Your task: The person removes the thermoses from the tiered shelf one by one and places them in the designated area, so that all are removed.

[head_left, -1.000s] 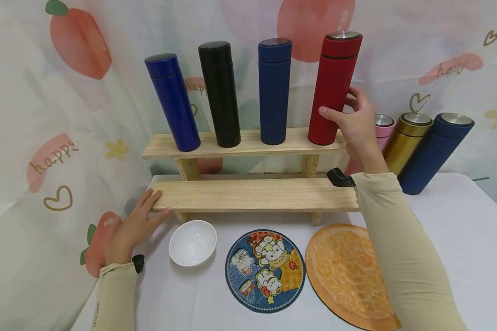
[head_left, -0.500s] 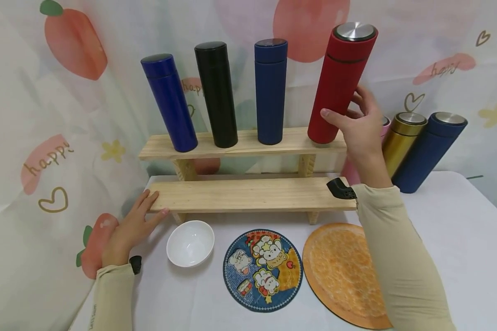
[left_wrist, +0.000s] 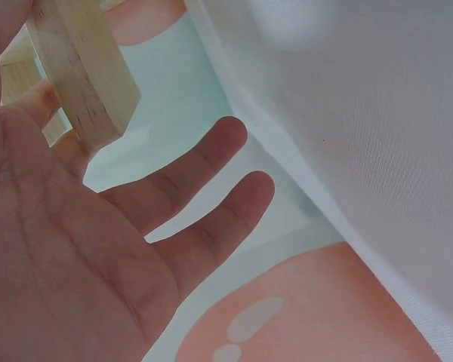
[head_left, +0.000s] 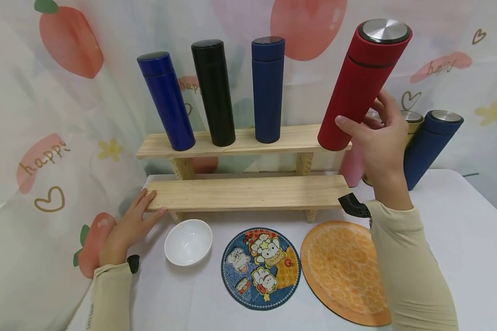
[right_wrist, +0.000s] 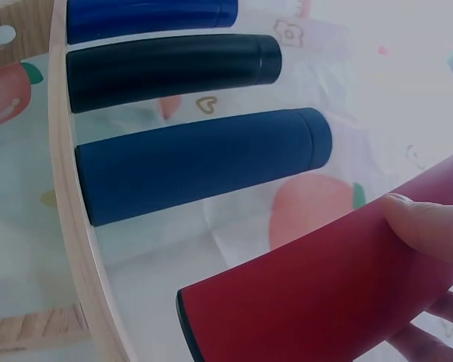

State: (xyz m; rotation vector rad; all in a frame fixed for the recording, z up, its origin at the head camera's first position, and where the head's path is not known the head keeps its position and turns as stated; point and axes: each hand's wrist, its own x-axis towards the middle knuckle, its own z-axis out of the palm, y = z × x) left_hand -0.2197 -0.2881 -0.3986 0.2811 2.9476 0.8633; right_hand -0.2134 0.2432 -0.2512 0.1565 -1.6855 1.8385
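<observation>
My right hand (head_left: 383,147) grips a red thermos flask (head_left: 362,87) around its lower body, with thumb and fingers on opposite sides. The flask leans to the right, its steel lid towards me, and is off the wooden shelf; its dark base shows in the right wrist view. My left hand (head_left: 128,227) rests against the left end of the lower shelf board (head_left: 248,193), fingers extended. In the left wrist view, the board's end (left_wrist: 90,75) lies by the thumb and first fingers, while two outer fingers (left_wrist: 223,200) stick out free.
On the upper board (head_left: 232,137) stand a bright blue flask (head_left: 167,105), a black one (head_left: 215,96) and a navy one (head_left: 268,92). Pink (head_left: 351,165), gold (head_left: 412,117) and blue (head_left: 432,147) flasks stand right. In front: white bowl (head_left: 188,243), cartoon mat (head_left: 261,271), orange mat (head_left: 343,276).
The red flask has come up off the upper board and moved right and towards me in my right hand, tilting further. My left hand stays at the board's end.
</observation>
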